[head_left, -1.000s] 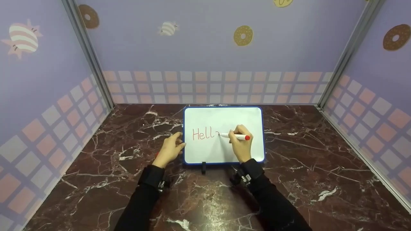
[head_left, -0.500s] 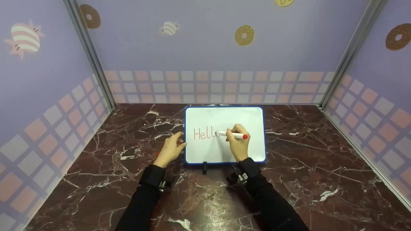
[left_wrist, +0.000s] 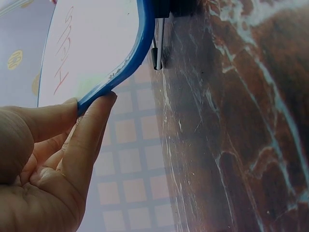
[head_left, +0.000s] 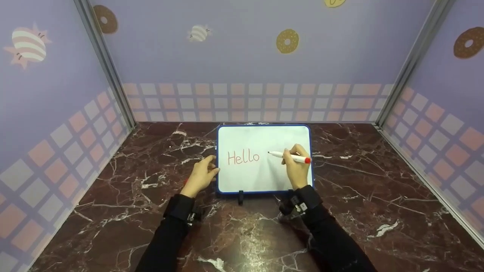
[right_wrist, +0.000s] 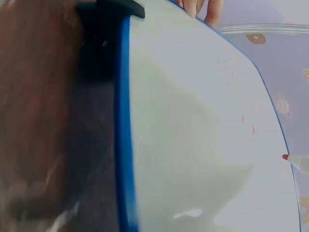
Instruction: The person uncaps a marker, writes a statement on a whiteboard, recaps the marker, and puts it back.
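A whiteboard (head_left: 242, 177) with a blue frame stands tilted back on the table, red "Hello" (head_left: 243, 156) across its left half. At its left edge, my left hand (head_left: 200, 175) pinches the frame; in the left wrist view the thumb lies on the front and the fingers (left_wrist: 91, 130) behind. My right hand (head_left: 297, 170) grips a white marker (head_left: 278, 154) with a red end, over the right part of the board. The marker's tip is to the right of the word. The right wrist view shows only the front of the marker (right_wrist: 301, 164).
Black feet (head_left: 241, 197) prop the board's lower edge. A small red thing (head_left: 186, 181) shows partly behind my left hand. The dark marbled table (head_left: 242, 234) is walled in by purple panels (head_left: 234, 56) at back and sides.
The "o" has been drawn, so the writing reads "Hello". My right hand has moved right with the marker, away from the letters. The left hand stays at the board's edge.
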Tool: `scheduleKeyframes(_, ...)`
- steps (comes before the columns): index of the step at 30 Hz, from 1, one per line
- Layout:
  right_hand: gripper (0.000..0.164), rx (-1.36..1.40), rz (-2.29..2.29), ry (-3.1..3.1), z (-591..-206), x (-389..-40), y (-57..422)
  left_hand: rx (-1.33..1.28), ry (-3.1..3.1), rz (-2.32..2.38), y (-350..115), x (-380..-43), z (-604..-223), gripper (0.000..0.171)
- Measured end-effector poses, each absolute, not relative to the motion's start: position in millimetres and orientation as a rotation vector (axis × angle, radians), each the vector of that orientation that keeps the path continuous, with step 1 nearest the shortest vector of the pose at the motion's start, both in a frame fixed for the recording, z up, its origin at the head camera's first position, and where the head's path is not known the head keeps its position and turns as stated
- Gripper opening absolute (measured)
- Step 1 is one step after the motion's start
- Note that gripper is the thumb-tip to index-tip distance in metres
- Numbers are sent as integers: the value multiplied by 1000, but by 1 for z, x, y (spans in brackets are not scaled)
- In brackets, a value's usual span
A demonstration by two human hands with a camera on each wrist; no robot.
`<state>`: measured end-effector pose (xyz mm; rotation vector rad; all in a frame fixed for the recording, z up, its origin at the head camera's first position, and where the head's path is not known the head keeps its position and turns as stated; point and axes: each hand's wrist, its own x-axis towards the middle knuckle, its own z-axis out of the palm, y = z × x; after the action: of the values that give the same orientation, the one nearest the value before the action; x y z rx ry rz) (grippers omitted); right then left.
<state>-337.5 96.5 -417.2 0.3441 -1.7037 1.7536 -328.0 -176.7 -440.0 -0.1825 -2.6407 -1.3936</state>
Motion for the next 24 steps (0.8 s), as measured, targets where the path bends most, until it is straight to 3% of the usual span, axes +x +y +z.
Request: scheduleKeyframes(24,22,452,1743,-1771,-431,-340,109,-183,-2646,-1406,-177,-328,-440,46)
